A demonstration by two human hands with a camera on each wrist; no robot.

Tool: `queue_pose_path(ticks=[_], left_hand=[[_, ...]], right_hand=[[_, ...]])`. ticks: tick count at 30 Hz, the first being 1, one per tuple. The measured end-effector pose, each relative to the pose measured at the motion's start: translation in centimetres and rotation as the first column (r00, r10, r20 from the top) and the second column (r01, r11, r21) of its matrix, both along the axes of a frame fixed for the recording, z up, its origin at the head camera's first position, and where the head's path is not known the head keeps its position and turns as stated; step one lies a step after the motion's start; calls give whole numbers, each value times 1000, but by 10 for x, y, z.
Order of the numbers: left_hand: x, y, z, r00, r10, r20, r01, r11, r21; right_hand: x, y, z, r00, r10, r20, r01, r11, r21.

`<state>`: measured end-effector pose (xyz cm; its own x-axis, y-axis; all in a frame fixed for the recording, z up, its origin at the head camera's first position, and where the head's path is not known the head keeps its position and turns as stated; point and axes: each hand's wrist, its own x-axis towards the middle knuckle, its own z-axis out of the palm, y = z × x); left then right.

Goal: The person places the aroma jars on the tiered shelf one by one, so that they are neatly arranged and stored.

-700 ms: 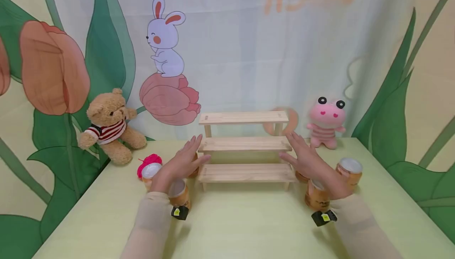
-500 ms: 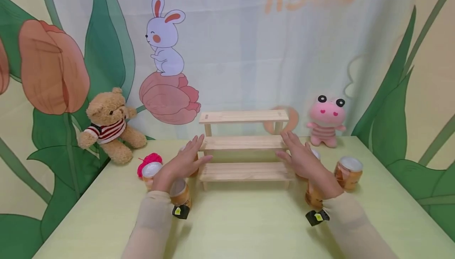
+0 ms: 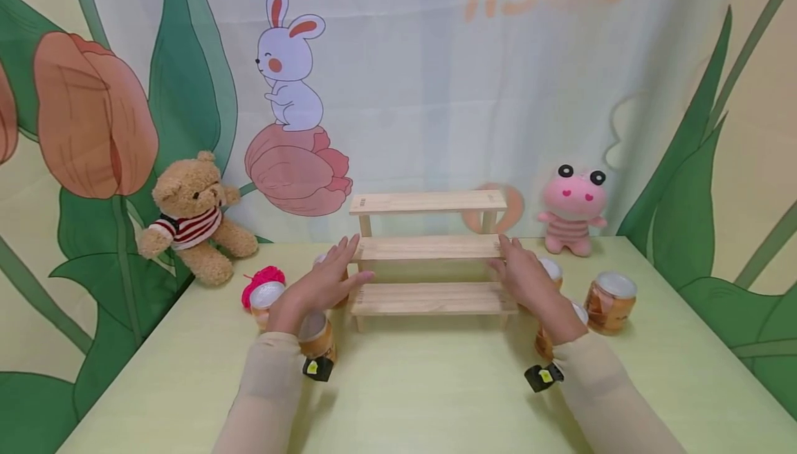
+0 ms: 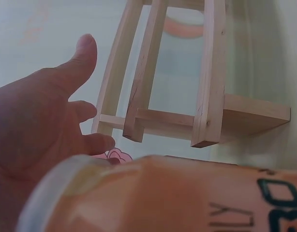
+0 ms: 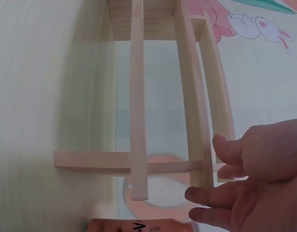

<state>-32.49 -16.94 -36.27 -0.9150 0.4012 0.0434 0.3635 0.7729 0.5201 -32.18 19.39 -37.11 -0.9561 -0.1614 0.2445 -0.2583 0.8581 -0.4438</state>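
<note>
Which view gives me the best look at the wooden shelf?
The head view: the wooden shelf shows there from the front, all three tiers in frame. Both wrist views show it closer, turned sideways and cropped along the top.

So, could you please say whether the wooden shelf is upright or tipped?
The wooden shelf is upright: its three boards lie level, front legs pointing down.

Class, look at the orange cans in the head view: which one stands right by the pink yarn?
The leftmost can: pink yarn shows directly behind its rim, whereas no other can has yarn next to it.
</note>
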Motion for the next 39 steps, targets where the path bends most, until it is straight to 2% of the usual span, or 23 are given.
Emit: queue_pose_path(ticks=[9, 16, 22, 28, 32, 39], left_hand=[[2, -2, 3, 1000, -7, 1, 7, 1000, 2], [0, -4, 3, 1000, -6, 14, 6, 1000, -1], [3, -6, 6, 1000, 3, 20, -2, 1000, -2], [2, -10, 8, 1000, -12, 12, 12, 1000, 4], [6, -24, 12, 999, -10, 49, 7, 999, 54], [15, -76, 22, 992, 100, 74, -106, 991, 80]], right_hand=[[-4, 3, -11, 993, -21, -116, 21, 1000, -5], [-6, 2, -17, 974, -54, -222, 44, 998, -50], [-9, 3, -21, 974, -80, -213, 58, 993, -104], [-10, 3, -21, 974, -84, -209, 62, 992, -109], [-11, 3, -22, 974, -86, -212, 66, 993, -98], [-11, 4, -23, 973, -81, -218, 65, 995, -80]])
